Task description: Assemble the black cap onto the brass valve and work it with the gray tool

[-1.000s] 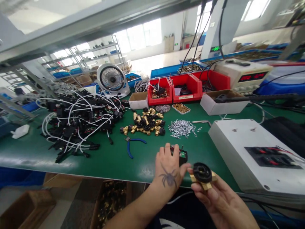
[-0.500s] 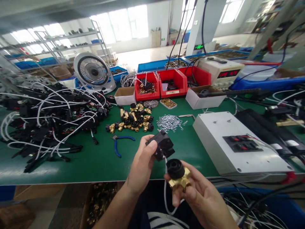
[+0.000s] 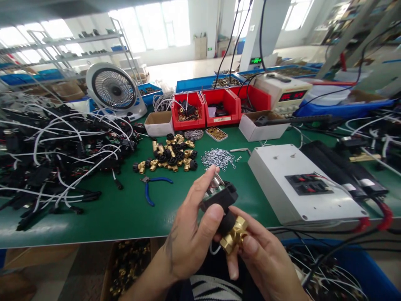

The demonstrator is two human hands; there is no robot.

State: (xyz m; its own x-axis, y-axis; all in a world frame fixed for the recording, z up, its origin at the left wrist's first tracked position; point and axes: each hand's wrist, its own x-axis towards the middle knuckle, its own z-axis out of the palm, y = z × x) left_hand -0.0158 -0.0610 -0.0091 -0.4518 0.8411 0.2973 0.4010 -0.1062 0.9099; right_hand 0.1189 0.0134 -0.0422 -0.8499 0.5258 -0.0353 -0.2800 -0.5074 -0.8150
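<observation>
Half a second back the black coil block (image 3: 219, 200) sat apart from the brass valve body (image 3: 234, 235), held above it with a gap between; now the two touch, the block sitting on the black cap of the brass piece. Both hands have drawn closer to me and to each other, clear of the worktop (image 3: 125, 213) edge.

My left hand (image 3: 191, 238) wraps the coil block, thumb across its front and a fingertip up by the silvery stub at its top. My right hand (image 3: 266, 263) is closed under and around the brass valve body, fingers cupping it from below. A white lead hangs down between my hands.

I judge I am in the mating step: the block goes onto the valve stem. Whether it is fully seated I cannot tell, since my thumb hides the joint. The next move calls for a straight push along the stem while my right hand braces the brass.

Farther out on the green worktop lie the blue-handled pliers (image 3: 152, 186), then the heap of brass fittings (image 3: 167, 158) with the pile of wire clips (image 3: 217, 158) beside it, and the white box (image 3: 300, 188) to the right. The tangle of wired black blocks (image 3: 59, 146) spreads on the left. Beyond stand the red bins (image 3: 219, 108) and the small fan (image 3: 114, 90).
</observation>
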